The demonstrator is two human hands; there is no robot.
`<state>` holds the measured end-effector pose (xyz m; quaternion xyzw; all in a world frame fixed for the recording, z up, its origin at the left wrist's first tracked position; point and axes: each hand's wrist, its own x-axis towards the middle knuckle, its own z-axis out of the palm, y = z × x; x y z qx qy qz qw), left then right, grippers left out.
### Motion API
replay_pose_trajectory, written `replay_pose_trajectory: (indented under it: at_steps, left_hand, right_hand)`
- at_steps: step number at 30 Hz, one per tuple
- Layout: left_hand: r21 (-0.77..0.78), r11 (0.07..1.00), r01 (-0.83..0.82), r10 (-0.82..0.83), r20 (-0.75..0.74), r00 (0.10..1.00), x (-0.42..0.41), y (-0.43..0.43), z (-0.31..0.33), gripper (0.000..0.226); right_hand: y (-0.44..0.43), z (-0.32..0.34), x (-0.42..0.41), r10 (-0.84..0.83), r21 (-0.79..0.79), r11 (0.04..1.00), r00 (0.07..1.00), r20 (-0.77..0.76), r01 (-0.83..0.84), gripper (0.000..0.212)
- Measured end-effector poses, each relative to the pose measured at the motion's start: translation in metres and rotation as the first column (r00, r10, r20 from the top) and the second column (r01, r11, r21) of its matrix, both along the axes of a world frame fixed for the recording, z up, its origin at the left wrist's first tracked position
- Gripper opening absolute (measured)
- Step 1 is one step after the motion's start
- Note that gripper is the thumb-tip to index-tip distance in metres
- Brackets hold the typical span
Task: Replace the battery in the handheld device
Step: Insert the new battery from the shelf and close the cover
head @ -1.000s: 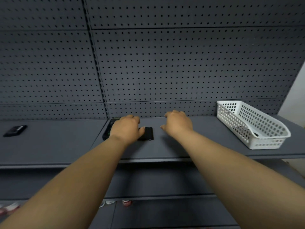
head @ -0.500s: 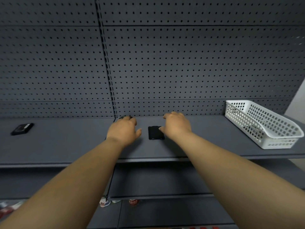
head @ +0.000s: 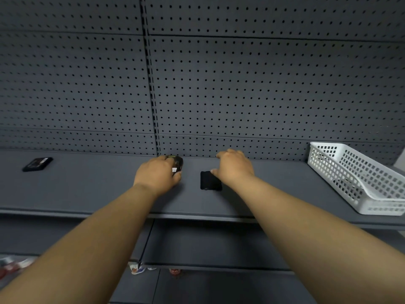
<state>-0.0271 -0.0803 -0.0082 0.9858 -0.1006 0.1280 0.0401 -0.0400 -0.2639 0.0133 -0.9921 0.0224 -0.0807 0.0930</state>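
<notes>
My left hand [head: 156, 175] grips a black handheld device [head: 177, 164] on the grey shelf [head: 92, 189]; only the device's far end and a small white label show past my fingers. A flat black rectangular piece [head: 209, 182], either a battery or a cover, lies on the shelf just right of it. My right hand [head: 234, 167] hovers over the piece's far right corner, fingers curled, thumb at its edge; whether it touches is unclear. Another flat black battery-like block [head: 37, 164] lies far left on the shelf.
A white perforated plastic basket [head: 359, 178] stands at the right end of the shelf. A grey pegboard wall [head: 241, 84] closes the back. Lower shelves show small red and white items [head: 138, 268] below.
My left hand has lifted and turned the device, exposing its end and label. The flat black piece now lies clear of my left hand, with my right hand at its corner. My view shifted left.
</notes>
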Motion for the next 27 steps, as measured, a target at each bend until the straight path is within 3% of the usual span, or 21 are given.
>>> replay_pose_trajectory:
  at_steps: [27]
  left_hand:
    - [0.077, 0.991, 0.112, -0.112, -0.006, 0.994, 0.059, 0.232, 0.011, 0.043]
  right_hand:
    - [0.243, -0.013, 0.050, -0.085, 0.022, 0.996, 0.996, 0.010, 0.084, 0.049]
